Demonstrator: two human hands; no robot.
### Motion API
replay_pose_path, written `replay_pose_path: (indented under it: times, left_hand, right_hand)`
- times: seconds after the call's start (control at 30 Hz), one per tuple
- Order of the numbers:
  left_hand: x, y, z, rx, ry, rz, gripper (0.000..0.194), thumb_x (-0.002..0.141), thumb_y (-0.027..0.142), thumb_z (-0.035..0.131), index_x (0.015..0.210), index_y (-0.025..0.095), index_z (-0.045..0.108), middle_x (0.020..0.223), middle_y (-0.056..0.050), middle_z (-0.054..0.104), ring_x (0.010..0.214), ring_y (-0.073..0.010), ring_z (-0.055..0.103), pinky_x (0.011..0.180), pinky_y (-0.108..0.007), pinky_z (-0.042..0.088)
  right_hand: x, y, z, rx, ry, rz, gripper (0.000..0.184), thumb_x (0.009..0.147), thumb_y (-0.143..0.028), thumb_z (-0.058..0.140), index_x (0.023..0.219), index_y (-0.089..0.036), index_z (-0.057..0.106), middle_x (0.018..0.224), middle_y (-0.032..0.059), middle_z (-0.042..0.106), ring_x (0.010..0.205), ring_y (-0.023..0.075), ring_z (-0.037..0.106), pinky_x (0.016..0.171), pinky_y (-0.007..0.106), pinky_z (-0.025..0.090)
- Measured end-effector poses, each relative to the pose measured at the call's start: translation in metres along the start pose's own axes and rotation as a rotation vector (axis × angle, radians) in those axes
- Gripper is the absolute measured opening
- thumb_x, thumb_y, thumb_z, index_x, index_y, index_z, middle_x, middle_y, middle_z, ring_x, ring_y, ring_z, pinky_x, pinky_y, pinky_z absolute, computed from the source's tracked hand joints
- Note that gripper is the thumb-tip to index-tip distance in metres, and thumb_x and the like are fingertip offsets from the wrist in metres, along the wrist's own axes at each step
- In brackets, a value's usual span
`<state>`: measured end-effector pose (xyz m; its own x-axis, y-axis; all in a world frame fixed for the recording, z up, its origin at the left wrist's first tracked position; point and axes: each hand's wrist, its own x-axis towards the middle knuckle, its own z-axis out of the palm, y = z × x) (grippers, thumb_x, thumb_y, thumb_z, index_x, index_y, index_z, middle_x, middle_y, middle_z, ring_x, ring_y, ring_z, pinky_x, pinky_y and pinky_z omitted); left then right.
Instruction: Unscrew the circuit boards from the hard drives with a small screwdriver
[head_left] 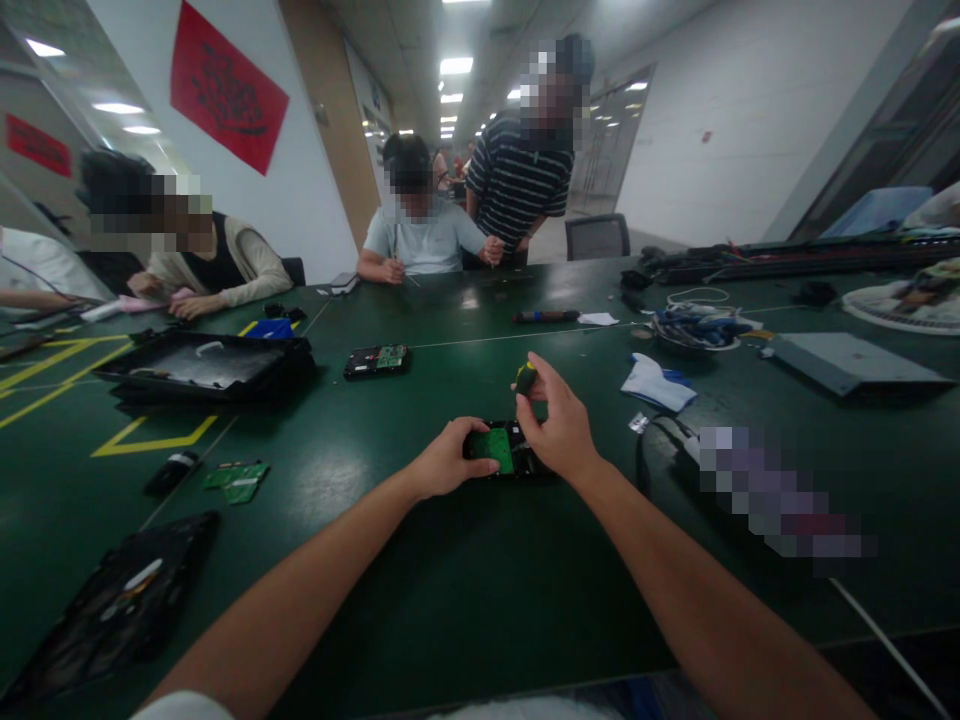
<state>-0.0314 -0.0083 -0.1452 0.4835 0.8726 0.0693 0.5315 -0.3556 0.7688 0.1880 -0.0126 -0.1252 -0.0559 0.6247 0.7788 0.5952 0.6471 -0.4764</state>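
Note:
A hard drive (491,450) with a green circuit board on its upper face lies flat on the dark green table in front of me. My left hand (444,462) grips its left end, thumb along the near edge and fingers at the far side. Above the drive's right part, my right hand (564,425) has its fingers closed round the yellow-and-black handle of a screwdriver (526,378), held roughly upright. The hand hides the screwdriver's shaft and tip, so I cannot tell whether it touches a screw.
Left are a second hard drive (377,360), black trays (214,362), a loose circuit board (238,481) and a black panel (124,600). Right lie a white glove (657,383), bundled cables (697,328), a grey metal box (859,362) and a blurred-out object (776,490). People are across the table.

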Motion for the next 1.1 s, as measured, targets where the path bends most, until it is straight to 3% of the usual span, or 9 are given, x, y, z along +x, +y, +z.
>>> replay_pose_path:
  times: [0.17,0.33,0.53,0.73,0.87,1.1]
  left_hand:
    - [0.0001,0.0003,-0.0002,-0.008,0.001,0.018,0.056,0.075,0.038,0.082,0.124,0.022,0.059,0.136,-0.012,0.059,0.125,-0.0302,0.057,0.109,-0.051,0.044]
    - [0.0000,-0.0007,-0.0003,-0.011,-0.006,0.005,0.057,0.076,0.039,0.081,0.124,0.021,0.058,0.138,-0.013,0.058,0.125,-0.0300,0.056,0.110,-0.051,0.044]
    - [0.0001,-0.0005,0.0006,-0.006,0.005,0.016,0.056,0.076,0.038,0.082,0.124,0.021,0.059,0.135,-0.013,0.059,0.125,-0.0299,0.056,0.109,-0.051,0.044]
    - [-0.0003,-0.0002,0.0003,-0.001,-0.001,-0.008,0.057,0.076,0.039,0.082,0.125,0.021,0.059,0.136,-0.013,0.059,0.122,-0.0298,0.058,0.108,-0.051,0.046]
    - [0.0003,-0.0020,0.0004,-0.004,0.003,0.009,0.058,0.075,0.039,0.082,0.126,0.020,0.060,0.135,-0.013,0.059,0.124,-0.0306,0.057,0.108,-0.051,0.045]
    - [0.0013,-0.0056,0.0013,0.006,-0.007,0.009,0.060,0.077,0.041,0.081,0.127,0.019,0.057,0.137,-0.014,0.058,0.124,-0.0306,0.056,0.108,-0.051,0.045]
  right_hand:
    - [0.0005,-0.0006,-0.0009,-0.029,-0.001,-0.005,0.053,0.098,-0.031,0.058,0.150,-0.029,0.045,0.114,0.0096,0.063,0.087,0.0238,0.067,0.083,0.047,0.063]
    - [0.0003,-0.0020,-0.0004,-0.007,-0.005,-0.008,0.058,0.099,-0.024,0.051,0.155,-0.028,0.036,0.130,0.0130,0.062,0.101,0.0254,0.068,0.093,0.049,0.061]
    - [0.0008,-0.0023,-0.0006,-0.034,0.009,-0.017,0.053,0.099,-0.030,0.057,0.150,-0.029,0.044,0.113,0.0096,0.063,0.089,0.0241,0.067,0.083,0.047,0.062]
    - [0.0000,-0.0006,0.0008,-0.004,0.003,-0.013,0.059,0.099,-0.025,0.052,0.156,-0.029,0.036,0.128,0.0128,0.062,0.095,0.0248,0.068,0.089,0.049,0.062]
    - [0.0006,-0.0006,-0.0004,-0.036,0.009,-0.012,0.056,0.097,-0.030,0.058,0.151,-0.030,0.043,0.113,0.0096,0.062,0.087,0.0241,0.065,0.080,0.047,0.063]
    - [0.0002,-0.0020,0.0006,-0.001,-0.012,-0.001,0.062,0.097,-0.023,0.053,0.156,-0.030,0.035,0.121,0.0108,0.063,0.094,0.0243,0.067,0.088,0.048,0.062]
